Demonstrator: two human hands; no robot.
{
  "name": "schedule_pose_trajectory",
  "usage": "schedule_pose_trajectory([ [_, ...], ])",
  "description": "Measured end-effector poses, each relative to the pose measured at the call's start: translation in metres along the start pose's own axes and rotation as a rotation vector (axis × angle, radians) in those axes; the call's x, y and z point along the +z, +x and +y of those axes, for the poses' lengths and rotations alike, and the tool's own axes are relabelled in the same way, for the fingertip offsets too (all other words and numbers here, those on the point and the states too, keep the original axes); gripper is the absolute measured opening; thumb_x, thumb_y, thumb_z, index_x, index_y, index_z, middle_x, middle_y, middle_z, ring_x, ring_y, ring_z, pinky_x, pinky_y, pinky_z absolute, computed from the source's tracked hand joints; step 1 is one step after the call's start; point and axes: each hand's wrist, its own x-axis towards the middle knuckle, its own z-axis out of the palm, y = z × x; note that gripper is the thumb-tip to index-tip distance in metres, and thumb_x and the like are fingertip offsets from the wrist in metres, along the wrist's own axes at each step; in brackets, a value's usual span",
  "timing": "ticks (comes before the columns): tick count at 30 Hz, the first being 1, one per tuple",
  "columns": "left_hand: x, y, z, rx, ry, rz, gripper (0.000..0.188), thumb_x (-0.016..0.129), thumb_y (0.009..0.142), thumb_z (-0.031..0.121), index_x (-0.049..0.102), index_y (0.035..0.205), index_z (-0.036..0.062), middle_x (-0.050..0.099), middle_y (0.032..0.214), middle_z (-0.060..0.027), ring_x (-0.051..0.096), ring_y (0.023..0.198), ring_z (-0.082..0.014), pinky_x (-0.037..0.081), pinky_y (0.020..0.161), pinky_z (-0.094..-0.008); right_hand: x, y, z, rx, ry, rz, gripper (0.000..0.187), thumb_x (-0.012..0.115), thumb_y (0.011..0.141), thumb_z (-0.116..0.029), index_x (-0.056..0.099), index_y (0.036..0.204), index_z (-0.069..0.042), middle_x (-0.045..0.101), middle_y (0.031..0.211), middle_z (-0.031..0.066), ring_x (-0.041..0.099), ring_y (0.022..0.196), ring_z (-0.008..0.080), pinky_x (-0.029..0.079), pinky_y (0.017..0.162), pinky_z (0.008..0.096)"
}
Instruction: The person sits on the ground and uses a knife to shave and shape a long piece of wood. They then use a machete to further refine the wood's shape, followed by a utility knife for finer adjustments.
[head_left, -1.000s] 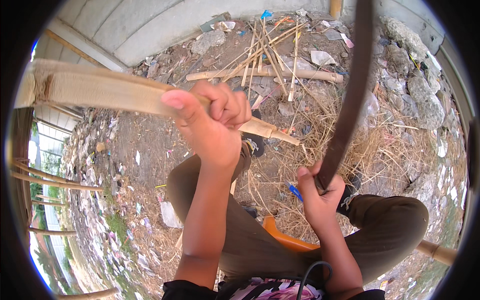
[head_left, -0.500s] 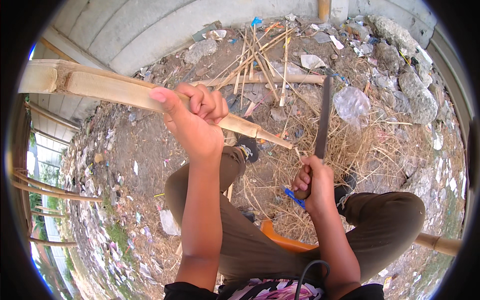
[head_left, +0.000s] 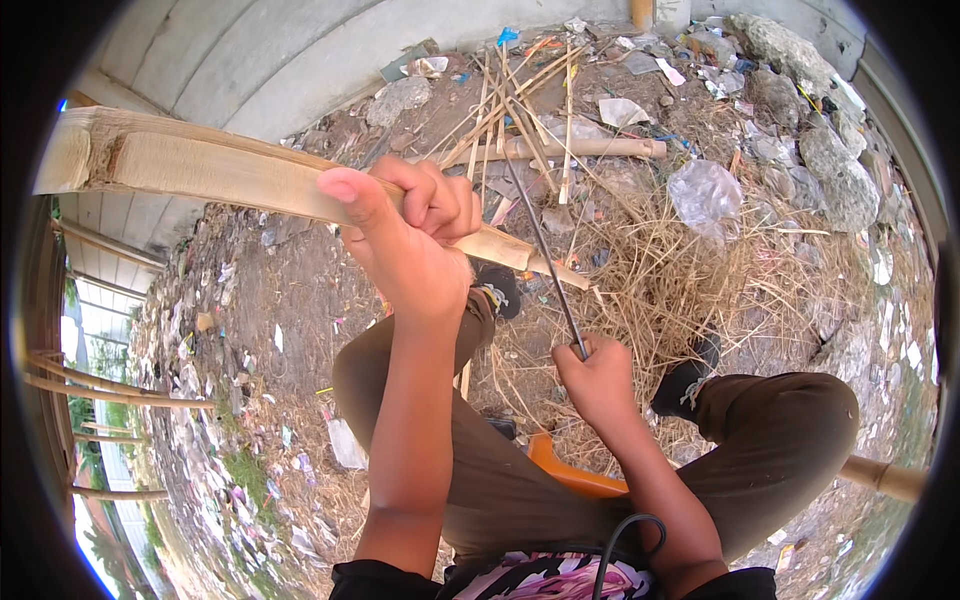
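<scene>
One split bamboo length (head_left: 220, 172) slants across the front, its tapered end to the right. The left hand (head_left: 415, 222) has its fingers wrapped around the middle, presumably for steadiness. The right hand (head_left: 597, 378) has its fingers closed on one machete (head_left: 546, 248), whose blade crosses that tapered end in view; whether they touch is hard to tell. Beyond the bamboo length, at least six bamboo strips (head_left: 516, 104) lie across one bamboo pole (head_left: 620, 148), apparently propped by it; one clear plastic bag (head_left: 705, 193) lies right of the tapered end.

The bamboo (head_left: 230, 174) is pale tan (the blade (head_left: 541, 236), dark grey).
</scene>
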Motion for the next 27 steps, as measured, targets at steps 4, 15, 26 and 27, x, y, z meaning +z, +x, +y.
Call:
schedule_pose_trajectory([
  [4, -0.007, 0.005, 0.000, 0.004, -0.023, 0.047, 0.073, 0.041, 0.089, 0.080, 0.027, 0.064, 0.0131, 0.021, 0.055, 0.0033, 0.015, 0.048, -0.0107, 0.013, 0.049, -0.0290, -0.011, -0.016, -0.029, -0.211, 0.202, 0.171, 0.024, 0.066, 0.087, -0.009, 0.055, 0.069, 0.002, 0.048, 0.049, 0.0027, 0.044, 0.048, 0.0066, 0.035, 0.046, 0.0285],
  [15, -0.015, 0.011, -0.002, -0.004, -0.104, 0.010, 0.071, 0.047, 0.091, 0.074, 0.030, 0.064, 0.0106, 0.023, 0.056, 0.0032, 0.019, 0.047, -0.0094, 0.015, 0.047, -0.0289, 0.003, 0.011, 0.023, 0.242, 0.324, -0.257, 0.021, 0.061, 0.087, -0.012, 0.057, 0.070, 0.000, 0.048, 0.051, -0.0015, 0.039, 0.039, 0.0098, 0.030, 0.040, 0.0299],
  [26, 0.003, 0.001, -0.008, 0.105, 0.027, -0.017, 0.069, 0.045, 0.094, 0.071, 0.031, 0.064, 0.0106, 0.024, 0.056, 0.0032, 0.019, 0.048, -0.0086, 0.014, 0.047, -0.0271, 0.016, 0.012, 0.048, -0.132, -0.025, 0.021, 0.023, 0.064, 0.085, -0.016, 0.062, 0.075, 0.004, 0.056, 0.052, 0.0091, 0.052, 0.047, 0.0153, 0.042, 0.049, 0.0366],
  [27, -0.001, 0.003, -0.009, 0.078, -0.016, -0.027, 0.069, 0.046, 0.094, 0.071, 0.031, 0.065, 0.0106, 0.024, 0.056, 0.0032, 0.019, 0.048, -0.0086, 0.014, 0.047, -0.0269, 0.016, 0.017, 0.048, -0.050, -0.076, -0.013, 0.024, 0.063, 0.084, -0.015, 0.061, 0.069, 0.003, 0.052, 0.050, 0.0061, 0.048, 0.045, 0.0145, 0.040, 0.048, 0.0365],
])
